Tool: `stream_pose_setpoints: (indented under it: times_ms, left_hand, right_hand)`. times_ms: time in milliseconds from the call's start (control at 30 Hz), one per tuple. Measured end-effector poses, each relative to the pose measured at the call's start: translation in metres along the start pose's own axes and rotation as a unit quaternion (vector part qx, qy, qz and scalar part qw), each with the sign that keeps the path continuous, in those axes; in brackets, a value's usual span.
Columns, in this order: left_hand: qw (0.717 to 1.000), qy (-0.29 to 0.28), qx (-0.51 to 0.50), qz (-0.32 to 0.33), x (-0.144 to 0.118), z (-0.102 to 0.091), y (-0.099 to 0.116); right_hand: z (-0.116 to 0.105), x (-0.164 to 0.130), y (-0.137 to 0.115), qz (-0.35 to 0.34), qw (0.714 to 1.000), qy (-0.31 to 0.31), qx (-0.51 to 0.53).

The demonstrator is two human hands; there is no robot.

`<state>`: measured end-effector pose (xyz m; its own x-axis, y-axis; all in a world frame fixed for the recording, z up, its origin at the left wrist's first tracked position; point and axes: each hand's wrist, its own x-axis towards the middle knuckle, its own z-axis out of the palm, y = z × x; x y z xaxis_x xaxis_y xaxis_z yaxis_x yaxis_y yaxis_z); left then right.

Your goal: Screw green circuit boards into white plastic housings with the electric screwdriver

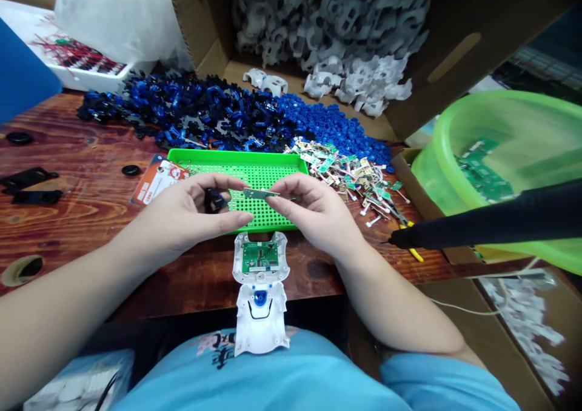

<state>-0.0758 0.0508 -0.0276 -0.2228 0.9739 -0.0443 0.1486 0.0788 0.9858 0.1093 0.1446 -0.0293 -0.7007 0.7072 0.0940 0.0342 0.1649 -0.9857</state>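
Blue clips (191, 111) — green basin (513, 156) beside

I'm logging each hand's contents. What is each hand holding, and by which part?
Left hand: small black part, pinched at its left side. Right hand: small circuit strip, by its right end.

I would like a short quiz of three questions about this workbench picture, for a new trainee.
1. True or false: the white housing at the table edge already holds a green circuit board.
2. What lies right behind both hands? A) green perforated tray B) red bowl C) metal plate
3. Fill in: the left hand pinches a small ____ part, while the right hand holds a thin strip.

Key: 1 true; 2 A; 3 black.
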Motion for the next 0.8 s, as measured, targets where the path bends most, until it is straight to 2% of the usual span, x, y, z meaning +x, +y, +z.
stream_pose_setpoints:
  times_ms: [67, 133, 200, 367, 500, 800]
  left_hand:
    - [0.991, -0.014, -0.122, -0.049, 0.0003, 0.0004, 0.0022]
    - [0.969, -0.006, -0.226, -0.102, -0.0002, 0.0018, 0.0045]
    - [0.951, 0.007, -0.278, -0.137, -0.0009, 0.0039, 0.0055]
    - [0.961, 0.012, -0.245, -0.123, -0.0009, 0.0073, 0.0015]
    - [0.968, 0.010, -0.232, -0.097, -0.0002, 0.0066, -0.0015]
    - [0.962, -0.012, -0.247, -0.117, -0.0049, 0.0072, -0.0012]
  right_hand:
    - [-0.0010, 0.0022, 0.0017, -0.004, 0.999, 0.015, 0.032]
    - [-0.0020, 0.0040, 0.0026, 0.008, 0.997, 0.028, 0.074]
    - [-0.0026, 0.0052, 0.0026, 0.018, 0.993, 0.045, 0.109]
    - [0.0001, 0.0062, 0.0017, 0.007, 0.990, 0.082, 0.115]
    - [0.0043, 0.0070, 0.0034, -0.006, 0.988, 0.068, 0.140]
    - [0.0068, 0.0016, -0.0005, -0.060, 0.987, 0.084, 0.121]
